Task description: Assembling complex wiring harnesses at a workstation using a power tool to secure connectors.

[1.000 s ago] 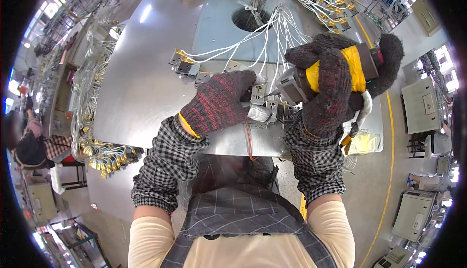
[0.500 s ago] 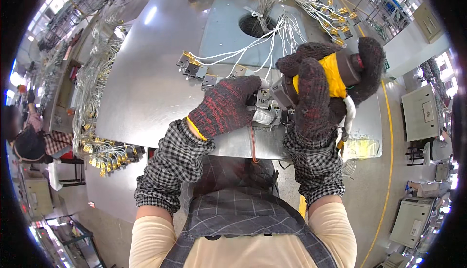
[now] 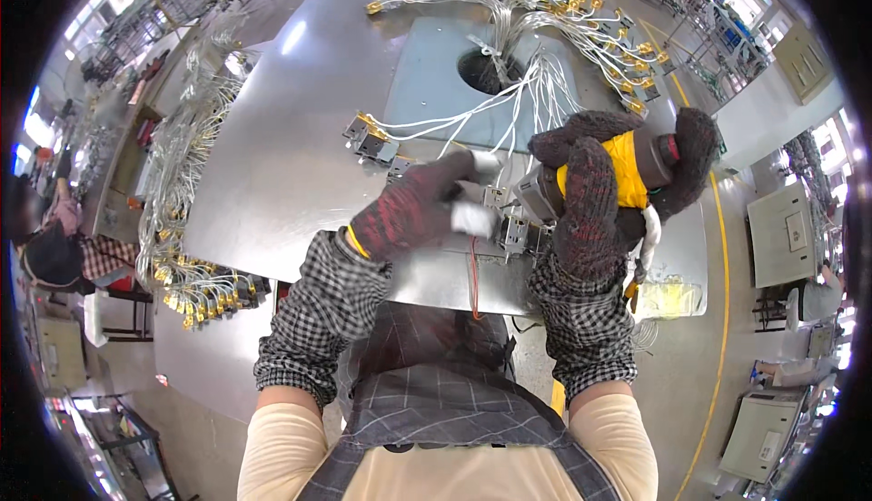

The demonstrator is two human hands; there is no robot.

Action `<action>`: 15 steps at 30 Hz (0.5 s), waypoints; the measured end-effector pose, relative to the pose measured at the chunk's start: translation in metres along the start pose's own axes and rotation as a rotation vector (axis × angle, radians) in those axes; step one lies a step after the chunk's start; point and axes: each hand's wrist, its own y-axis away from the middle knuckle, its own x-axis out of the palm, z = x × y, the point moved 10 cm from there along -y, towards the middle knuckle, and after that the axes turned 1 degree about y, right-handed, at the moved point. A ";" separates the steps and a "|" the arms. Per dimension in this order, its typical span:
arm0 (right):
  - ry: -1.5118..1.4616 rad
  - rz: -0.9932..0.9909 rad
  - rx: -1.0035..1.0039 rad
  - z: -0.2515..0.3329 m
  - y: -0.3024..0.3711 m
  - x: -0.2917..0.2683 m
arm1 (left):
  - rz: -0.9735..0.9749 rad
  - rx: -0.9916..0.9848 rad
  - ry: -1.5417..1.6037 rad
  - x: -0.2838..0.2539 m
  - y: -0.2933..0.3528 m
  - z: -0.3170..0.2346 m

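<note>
My left hand [image 3: 413, 206], in a dark red-and-black knit glove, hovers over the near part of the metal table [image 3: 263, 174]. Its thumb and forefinger, wrapped in white, are spread with a gap between them, blurred by motion. My right hand [image 3: 590, 201], gloved alike, grips a dark handheld power tool [image 3: 627, 169] banded with yellow tape, its blunt end turned left. A whitish cord [image 3: 651, 233] hangs from the tool. Just below that end sit small grey metal blocks [image 3: 516, 233], partly hidden by my hands. More grey blocks [image 3: 371, 142] with white wires lie farther left.
White wires [image 3: 504, 29] with yellow terminals fan out around a round hole [image 3: 486, 69] in the grey-blue plate [image 3: 418, 74]. A wire bundle [image 3: 186, 174] hangs at the left. A thin red wire [image 3: 474, 278] crosses the table's near edge. People sit at both sides.
My left hand has drawn back slightly left from the grey blocks, and its fingers have spread. The right hand still holds the power tool in nearly the same place.
</note>
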 end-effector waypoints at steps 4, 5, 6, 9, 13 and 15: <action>-0.028 0.000 0.029 0.003 0.003 0.010 | -0.173 0.000 0.169 -0.050 -0.001 0.052; -0.008 -0.004 0.022 0.003 0.003 0.009 | -0.232 0.145 -0.088 -0.056 -0.011 0.049; -0.042 0.006 0.018 -0.001 0.003 0.011 | -0.248 0.097 -0.482 -0.054 -0.013 0.045; 0.011 0.066 -0.025 -0.001 0.001 -0.001 | -0.161 0.053 -0.757 -0.035 -0.025 0.040; -0.162 0.028 0.018 0.009 0.007 0.006 | -0.253 -0.127 -0.809 -0.035 -0.024 0.032; -0.008 -0.009 0.129 0.006 0.009 0.006 | -0.216 -0.235 -0.821 -0.036 -0.029 0.029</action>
